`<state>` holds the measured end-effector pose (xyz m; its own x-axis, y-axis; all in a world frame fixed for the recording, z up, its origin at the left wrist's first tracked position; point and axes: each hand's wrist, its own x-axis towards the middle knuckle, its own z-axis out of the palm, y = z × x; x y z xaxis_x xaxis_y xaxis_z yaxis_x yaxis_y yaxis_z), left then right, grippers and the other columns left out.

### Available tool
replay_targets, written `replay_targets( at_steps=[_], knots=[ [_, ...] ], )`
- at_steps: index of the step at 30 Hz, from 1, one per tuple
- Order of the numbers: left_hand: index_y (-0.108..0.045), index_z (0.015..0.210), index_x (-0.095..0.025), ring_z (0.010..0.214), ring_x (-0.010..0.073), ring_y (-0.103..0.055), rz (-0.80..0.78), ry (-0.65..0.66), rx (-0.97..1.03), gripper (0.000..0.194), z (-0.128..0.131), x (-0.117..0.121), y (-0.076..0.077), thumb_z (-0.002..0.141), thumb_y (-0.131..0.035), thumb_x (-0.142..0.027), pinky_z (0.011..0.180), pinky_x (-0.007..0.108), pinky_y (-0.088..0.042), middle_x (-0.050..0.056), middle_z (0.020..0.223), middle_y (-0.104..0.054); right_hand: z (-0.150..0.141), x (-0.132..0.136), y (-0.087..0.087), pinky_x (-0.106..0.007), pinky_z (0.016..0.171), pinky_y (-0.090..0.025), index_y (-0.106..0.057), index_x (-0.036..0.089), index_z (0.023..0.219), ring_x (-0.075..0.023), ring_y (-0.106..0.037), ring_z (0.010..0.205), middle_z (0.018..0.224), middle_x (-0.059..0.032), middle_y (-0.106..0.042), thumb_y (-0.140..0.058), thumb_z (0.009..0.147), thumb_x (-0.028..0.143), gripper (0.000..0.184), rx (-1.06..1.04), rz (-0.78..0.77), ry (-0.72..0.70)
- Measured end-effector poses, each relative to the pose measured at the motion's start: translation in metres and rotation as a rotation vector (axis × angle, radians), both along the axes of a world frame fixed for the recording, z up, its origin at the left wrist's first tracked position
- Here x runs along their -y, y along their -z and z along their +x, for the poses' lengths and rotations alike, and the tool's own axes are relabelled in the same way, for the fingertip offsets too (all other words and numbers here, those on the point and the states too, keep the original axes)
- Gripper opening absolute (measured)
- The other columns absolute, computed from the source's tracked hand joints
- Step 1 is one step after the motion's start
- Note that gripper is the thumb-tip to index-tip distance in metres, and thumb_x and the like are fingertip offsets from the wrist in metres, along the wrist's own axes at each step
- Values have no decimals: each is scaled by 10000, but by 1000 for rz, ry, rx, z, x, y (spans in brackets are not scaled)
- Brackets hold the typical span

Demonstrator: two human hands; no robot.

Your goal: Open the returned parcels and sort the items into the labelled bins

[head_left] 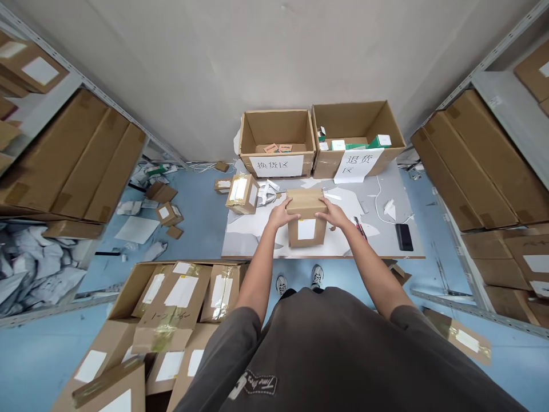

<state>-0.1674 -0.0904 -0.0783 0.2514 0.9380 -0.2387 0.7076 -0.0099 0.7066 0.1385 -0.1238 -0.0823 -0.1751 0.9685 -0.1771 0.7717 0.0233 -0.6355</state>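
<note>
Box [305,201]: brown, one white label; upright between the fingers of both hands, over the near part of the table [388,197]. We could not read the label.

Left hand [281,216]: fingers spread in a wide curve, holding the upper left edge, thumb across the front. Right hand [335,215]: same wide curve, holding the upper right edge. Some fingertips and the box's sides were hidden from us.

Small parcel [240,195]: left of the left fingers. Paper scraps [268,192]: just beyond those fingers; too tangled for us to sort.

Left carton [277,127], right carton [349,120]: open, beyond the fingers. Green-and-white packs [380,142] in the latter were partly covered by a paper sign [358,165].

Slim red-and-dark tool [360,226]: right of the right fingers; we could not tell its kind.

Phone [404,237]: farther right of them.

Parcel heap [146,331]: short of the left fingers, partly hidden by a sleeve [229,349] and cut off below.
</note>
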Motion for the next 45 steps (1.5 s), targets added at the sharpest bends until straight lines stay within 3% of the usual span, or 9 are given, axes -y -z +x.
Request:
replay_targets(
  at_steps=[7,12,17,21,24,29,33,39,45],
  knots=[
    [-370,1724,-277,1361,304,-678,-85,-216,58,909,31,-37,50,933,-776,-470,1148,395,-513,92,1496,-710,-17,-56,37,-535,1114,-529,-391,245,1699,-380,-676,1252,1425,-165,-712,-599,1040,491,733,37,-69,177],
    [-227,1770,-167,1566,329,-499,-166,-174,32,1014,54,-39,86,906,-751,-255,1276,425,-412,181,1706,-495,-39,-73,71,-486,1223,-459,-300,217,1760,-351,-606,1403,1727,-182,-420,-572,1013,299,800,83,-164,176],
    [-294,1754,-190,1694,334,-258,-98,-66,3,909,34,-4,99,976,-727,-372,1341,463,-314,187,1809,-301,-25,-36,82,-513,1264,-413,-271,223,1771,-381,-434,1572,1787,-180,-309,-612,1016,382,843,133,-139,164],
    [-300,1753,-294,1614,418,-408,-128,27,-63,1186,21,35,104,778,-953,-469,1267,490,-420,197,1824,-228,-18,14,85,-540,1217,-437,-204,327,1782,-389,-501,1509,1729,-172,-409,-740,975,489,983,177,-219,59],
    [-241,1771,-304,1536,367,-525,-109,-11,-76,1082,32,50,106,880,-853,-337,1224,465,-466,183,1733,-415,-28,34,90,-636,1163,-433,-120,405,1783,-388,-618,1373,1590,-169,-555,-713,1012,404,972,226,-279,68],
    [-345,1742,-298,1430,334,-622,-42,-41,-135,846,43,50,86,976,-701,-248,1176,444,-500,150,1606,-587,-35,37,78,-555,1098,-499,-247,385,1759,-342,-687,1248,1418,-137,-679,-634,1059,368,800,209,-182,113],
    [-499,1664,-324,1351,333,-671,33,-8,-150,661,30,41,43,1028,-676,-354,1145,432,-512,123,1523,-672,-26,30,40,-419,1062,-528,-386,301,1716,-313,-704,1214,1345,-127,-738,-614,1071,418,693,165,-27,63],
    [-616,1562,-341,1159,331,-746,75,-37,-184,597,15,10,-19,1011,-685,-559,1040,402,-535,80,1163,-819,-17,-5,-20,-401,953,-560,-486,267,1660,-337,-731,1108,1196,-130,-801,-602,1060,595,693,174,-2,69],
    [-652,1523,-309,1247,338,-706,37,-47,-172,609,22,-29,-21,964,-739,-534,1083,402,-523,88,1300,-794,-17,-48,-30,-442,930,-587,-479,242,1656,-350,-717,1097,1271,-154,-789,-596,1020,713,800,131,-49,38]
  ],
)
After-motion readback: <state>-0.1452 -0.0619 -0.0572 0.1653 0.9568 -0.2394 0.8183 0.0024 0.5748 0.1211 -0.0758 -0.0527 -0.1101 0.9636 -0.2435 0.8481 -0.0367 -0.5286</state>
